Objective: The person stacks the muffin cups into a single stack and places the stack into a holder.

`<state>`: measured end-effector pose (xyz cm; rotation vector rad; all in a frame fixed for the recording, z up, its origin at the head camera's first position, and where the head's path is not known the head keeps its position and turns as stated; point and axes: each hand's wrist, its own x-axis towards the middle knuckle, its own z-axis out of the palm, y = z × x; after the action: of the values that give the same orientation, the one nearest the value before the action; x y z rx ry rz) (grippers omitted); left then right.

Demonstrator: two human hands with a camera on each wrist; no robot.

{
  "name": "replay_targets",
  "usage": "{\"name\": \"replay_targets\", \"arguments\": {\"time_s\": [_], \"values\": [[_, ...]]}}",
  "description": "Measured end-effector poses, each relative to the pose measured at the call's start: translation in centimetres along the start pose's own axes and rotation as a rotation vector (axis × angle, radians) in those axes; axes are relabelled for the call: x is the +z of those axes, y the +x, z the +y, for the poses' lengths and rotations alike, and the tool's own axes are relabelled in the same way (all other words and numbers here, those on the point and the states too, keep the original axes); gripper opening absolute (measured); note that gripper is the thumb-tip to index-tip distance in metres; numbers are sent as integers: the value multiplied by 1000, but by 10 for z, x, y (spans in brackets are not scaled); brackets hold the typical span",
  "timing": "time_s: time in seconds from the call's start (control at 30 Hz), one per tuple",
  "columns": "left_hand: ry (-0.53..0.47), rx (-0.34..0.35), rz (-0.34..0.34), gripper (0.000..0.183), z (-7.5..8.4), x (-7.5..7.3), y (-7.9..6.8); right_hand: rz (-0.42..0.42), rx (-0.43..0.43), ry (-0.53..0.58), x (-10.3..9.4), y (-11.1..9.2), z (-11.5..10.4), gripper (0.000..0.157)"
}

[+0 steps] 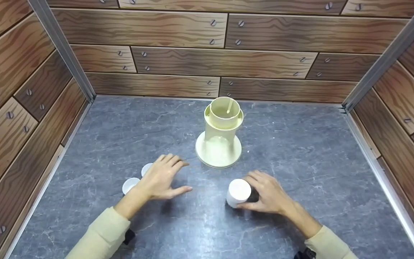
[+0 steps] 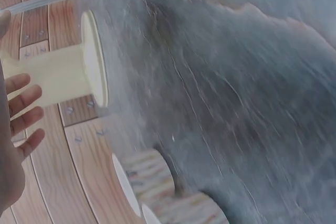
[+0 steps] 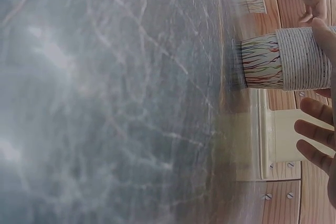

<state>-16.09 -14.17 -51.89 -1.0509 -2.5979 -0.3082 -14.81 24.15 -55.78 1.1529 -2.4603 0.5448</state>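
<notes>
Right grip (image 1: 267, 194): grasping, thumb and fingers round a stack of nested paper cups (image 1: 238, 192), upright on the worktop (image 1: 300, 144), rims uppermost. Left grip (image 1: 159, 180): released, fingers spread, nothing held. Two other cups (image 1: 129, 185) upright just left of it. Cream tubular stand (image 1: 220, 133) behind, between both grips.

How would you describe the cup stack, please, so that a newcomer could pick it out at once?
Find the cream stand on the grey table. Below it in the head view, slightly right, the right hand holds the cup stack. Its many close-packed rims set it apart from the two cups beside the left hand.
</notes>
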Motion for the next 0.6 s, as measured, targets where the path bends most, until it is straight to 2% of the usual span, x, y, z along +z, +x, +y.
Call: {"name": "replay_targets", "arguments": {"time_s": [0.13, 0.6], "values": [[2, -54, -35, 76, -7, -3, -8, -2, 1, -2, 0, 0, 0, 72], [60, -194, -74, 87, -31, -13, -29, 0, -3, -4, 0, -1, 1, 70]]}}
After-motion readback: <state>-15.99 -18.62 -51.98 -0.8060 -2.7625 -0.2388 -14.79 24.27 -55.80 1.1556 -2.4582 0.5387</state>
